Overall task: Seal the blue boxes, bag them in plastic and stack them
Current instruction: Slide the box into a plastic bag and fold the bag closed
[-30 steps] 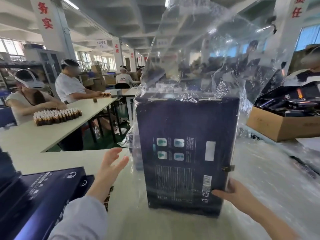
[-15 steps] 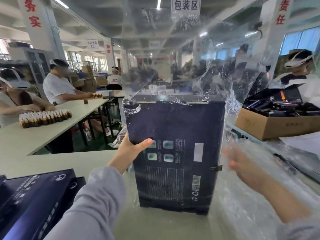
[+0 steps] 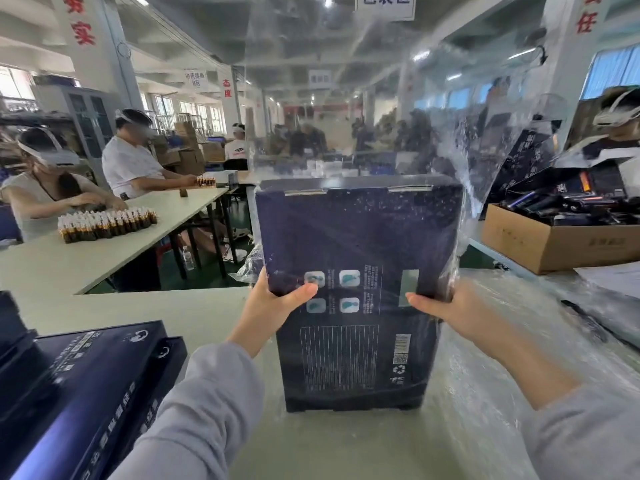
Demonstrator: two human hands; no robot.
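1. Blue box [image 3: 356,244]: dark navy, flat rectangular carton with a matte face. It stands upright on its narrow end, bottom edge on the pale surface [image 3: 207,306]. The near face carries four small teal icons, a ruled table, a barcode and a recycling mark.
2. plastic bag [image 3: 450,116]: clear, thin, crinkly film around the box. Its loose upper part rises high above the box top, glossy with white glare, and blurs the hall behind it.
3. left hand [image 3: 273,303]: grips the box's left edge about mid-height, thumb flat on the near face, fingers hidden behind.
4. right hand [image 3: 446,306]: grips the right edge at the same height, thumb on the near face, fingers behind. Cannot tell whether it is over or under the film.
5. Both arms wear grey sleeves.
6. closed blue boxes [image 3: 86,393]: lying flat at near left on the surface, shiny printed lids, apart from the held box.
7. Wrinkled clear film sheets [image 3: 502,358] cover the surface on the right.
8. cardboard carton [image 3: 554,244]: brown, open, far right, full of dark packs.
9. Neighbouring table [image 3: 86,265] on the left holds a packed block of small amber bottles [image 3: 104,223]. Two seated people work there.
10. The raised film blocks a clear view ahead.
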